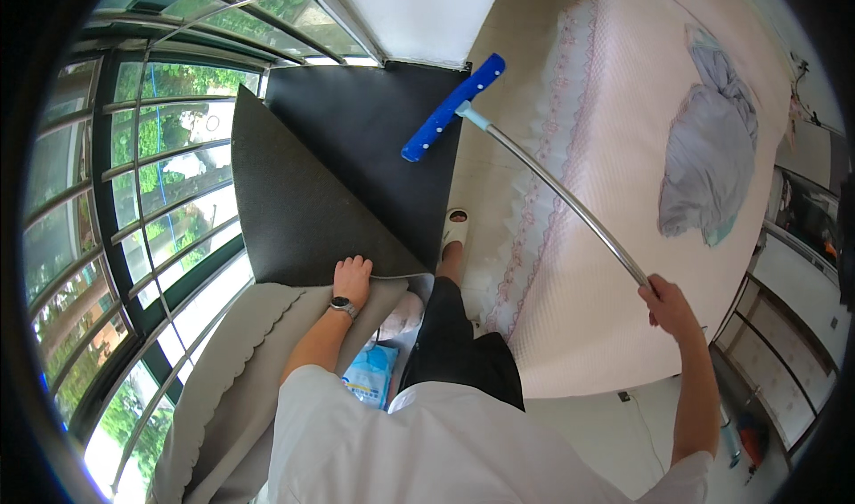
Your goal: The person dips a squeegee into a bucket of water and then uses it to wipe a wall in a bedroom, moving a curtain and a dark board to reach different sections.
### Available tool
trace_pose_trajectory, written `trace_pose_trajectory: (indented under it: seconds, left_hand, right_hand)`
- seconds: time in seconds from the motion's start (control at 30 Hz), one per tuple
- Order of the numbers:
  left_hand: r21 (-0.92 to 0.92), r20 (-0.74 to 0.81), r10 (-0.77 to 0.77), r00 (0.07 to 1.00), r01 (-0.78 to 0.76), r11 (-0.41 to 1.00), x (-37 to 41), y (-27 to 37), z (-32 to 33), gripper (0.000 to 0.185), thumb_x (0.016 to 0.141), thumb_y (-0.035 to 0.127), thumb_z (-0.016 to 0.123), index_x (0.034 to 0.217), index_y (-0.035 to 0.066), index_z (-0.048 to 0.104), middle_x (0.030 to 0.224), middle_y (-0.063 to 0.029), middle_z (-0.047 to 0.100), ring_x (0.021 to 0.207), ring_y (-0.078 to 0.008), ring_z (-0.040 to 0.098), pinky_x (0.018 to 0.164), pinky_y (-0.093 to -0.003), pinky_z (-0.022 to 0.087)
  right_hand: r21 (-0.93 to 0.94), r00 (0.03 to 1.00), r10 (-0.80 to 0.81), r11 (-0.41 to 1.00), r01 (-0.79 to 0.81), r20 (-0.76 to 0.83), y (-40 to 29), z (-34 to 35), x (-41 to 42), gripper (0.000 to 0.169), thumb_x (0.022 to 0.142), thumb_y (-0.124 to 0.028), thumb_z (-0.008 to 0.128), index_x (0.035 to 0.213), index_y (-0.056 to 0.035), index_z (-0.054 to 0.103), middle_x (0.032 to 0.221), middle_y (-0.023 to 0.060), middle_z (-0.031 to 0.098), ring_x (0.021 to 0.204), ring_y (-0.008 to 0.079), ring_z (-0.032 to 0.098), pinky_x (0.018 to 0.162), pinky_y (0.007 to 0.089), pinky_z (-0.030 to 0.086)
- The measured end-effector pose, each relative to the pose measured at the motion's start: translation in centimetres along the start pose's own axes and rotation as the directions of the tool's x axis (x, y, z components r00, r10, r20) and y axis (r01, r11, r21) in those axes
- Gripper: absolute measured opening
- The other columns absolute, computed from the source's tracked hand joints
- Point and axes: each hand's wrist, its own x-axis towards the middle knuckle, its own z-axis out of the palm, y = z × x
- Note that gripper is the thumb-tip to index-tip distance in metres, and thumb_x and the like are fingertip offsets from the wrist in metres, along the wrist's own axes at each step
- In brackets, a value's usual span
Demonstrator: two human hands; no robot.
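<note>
My right hand (pixel 668 307) grips the end of a metal pole (pixel 568 197). At the pole's far end, a long blue cleaning head (pixel 454 108) with white dots is held over the right edge of a black sheet (pixel 374 130). That sheet lies partly folded over, its dark grey-brown textured underside (pixel 300 210) showing. My left hand (pixel 353 280), a watch on its wrist, rests at the near edge of the folded part, beside a grey scalloped cloth (pixel 247 324). Whether its fingers grip the sheet is hard to tell.
A barred window (pixel 167 170) runs along the left. On the right stands a bed with a pink quilted cover (pixel 614 170) and a grey garment (pixel 711 150) on it. A blue plastic package (pixel 373 374) sits low beside my legs. A white wall (pixel 421 10) rises beyond the sheet.
</note>
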Motion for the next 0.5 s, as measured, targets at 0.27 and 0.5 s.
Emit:
trace_pose_trajectory:
  seconds: [0.27, 0.5]
  left_hand:
    - [-0.014, -0.013, 0.007, 1.000, -0.007, 1.000, 0.4, 0.3, -0.3, 0.005, 0.082, 0.010, 0.055, 0.085, 0.012, 0.058, 0.086, -0.0073, 0.056, 0.087, -0.0259, 0.057, 0.077, -0.0403, 0.043]
    - [-0.016, -0.011, -0.033, 0.999, 0.033, 0.999, -0.2, 0.3, 0.0, 0.005, 0.082, 0.009, 0.055, 0.084, 0.012, 0.058, 0.086, -0.0077, 0.057, 0.088, -0.0262, 0.057, 0.077, -0.0401, 0.043]
  right_hand:
    - [-0.088, 0.997, -0.019, 0.996, 0.025, 0.070, -4.3, -2.9, 4.3, 0.032, 0.097, -0.028, 0.053, 0.081, -0.0016, 0.046, 0.058, 0.0047, 0.046, 0.044, 0.0134, 0.050, 0.044, 0.0307, 0.043]
    - [-0.040, 0.994, 0.078, 0.996, -0.076, 0.072, -3.3, -3.4, 2.5, 0.032, 0.097, -0.029, 0.053, 0.080, -0.0014, 0.047, 0.057, 0.0047, 0.047, 0.045, 0.0128, 0.051, 0.044, 0.0306, 0.043]
